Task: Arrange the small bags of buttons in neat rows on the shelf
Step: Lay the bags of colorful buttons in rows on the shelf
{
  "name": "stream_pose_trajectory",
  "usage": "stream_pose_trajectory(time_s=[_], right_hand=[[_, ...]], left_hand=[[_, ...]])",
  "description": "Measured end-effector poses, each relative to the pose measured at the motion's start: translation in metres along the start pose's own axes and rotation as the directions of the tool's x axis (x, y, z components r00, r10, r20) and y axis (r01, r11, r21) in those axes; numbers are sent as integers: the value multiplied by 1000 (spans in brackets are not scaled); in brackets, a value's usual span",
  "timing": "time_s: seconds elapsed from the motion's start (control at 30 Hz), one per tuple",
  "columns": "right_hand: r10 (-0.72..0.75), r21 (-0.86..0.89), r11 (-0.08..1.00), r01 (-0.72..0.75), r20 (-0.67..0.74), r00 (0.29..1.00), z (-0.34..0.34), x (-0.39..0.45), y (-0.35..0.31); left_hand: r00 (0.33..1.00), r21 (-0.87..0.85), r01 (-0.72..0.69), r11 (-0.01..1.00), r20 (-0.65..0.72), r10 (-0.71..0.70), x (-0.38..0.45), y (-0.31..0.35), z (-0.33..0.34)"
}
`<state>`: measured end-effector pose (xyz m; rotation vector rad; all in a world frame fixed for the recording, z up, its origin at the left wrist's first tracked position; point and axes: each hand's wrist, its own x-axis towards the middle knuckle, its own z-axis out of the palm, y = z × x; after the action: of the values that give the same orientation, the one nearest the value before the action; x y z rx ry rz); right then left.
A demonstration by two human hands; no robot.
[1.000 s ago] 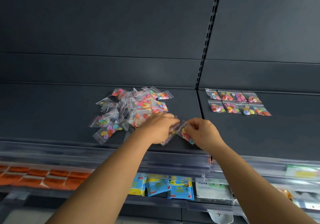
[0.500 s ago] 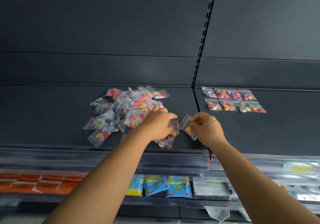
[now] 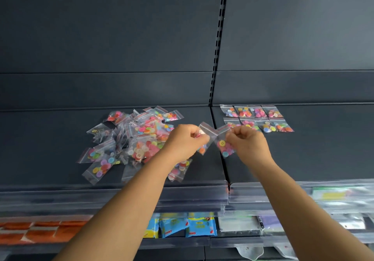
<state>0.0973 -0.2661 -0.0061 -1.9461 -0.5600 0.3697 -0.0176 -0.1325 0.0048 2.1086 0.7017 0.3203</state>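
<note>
Bags: two lifted near the shelf [image 3: 60, 131] seam, between loose pile [image 3: 139, 137] and finished rows [image 3: 257, 118].
Left hand [image 3: 185, 139]: pinches one bag [image 3: 203, 139].
Right hand [image 3: 248, 142]: pinches another bag [image 3: 222, 145].
Handling: probably light, limp, slippery film; best pinched at the top corner.

A loose heap of small clear zip bags of coloured buttons [image 3: 139, 139] lies on the dark shelf [image 3: 50, 139], left of its seam. Right of the seam, eight bags [image 3: 257, 118] lie flat in two neat rows of four. Two more bags, one [image 3: 204, 141] tilted beside the other [image 3: 222, 143], are held above the seam.
</note>
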Motion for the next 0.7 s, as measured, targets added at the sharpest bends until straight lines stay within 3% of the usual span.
stream_pose_trajectory(time_s=[0.2,0.37,0.53,0.63,0.7], right_hand=[[25,-63,997,-32,-111,994,-47,21,23],[79,-93,992,-91,-119,990,-71,37,48],[62,-258,964,-63,-12,998,-77,43,60],[-100,-445,888,120,69,993,-84,43,63],[-174,-511,820,257,204,963,-88,43,64]], left_hand=[[982,-154,137,979,-105,-154,19,20,52],[974,-118,173,978,-127,-187,35,32,91],[977,113,144,983,-172,-124,40,41,113],[974,347,112,931,-224,-34,37,43,112],[978,463,-34,886,-168,125,33,41,108]])
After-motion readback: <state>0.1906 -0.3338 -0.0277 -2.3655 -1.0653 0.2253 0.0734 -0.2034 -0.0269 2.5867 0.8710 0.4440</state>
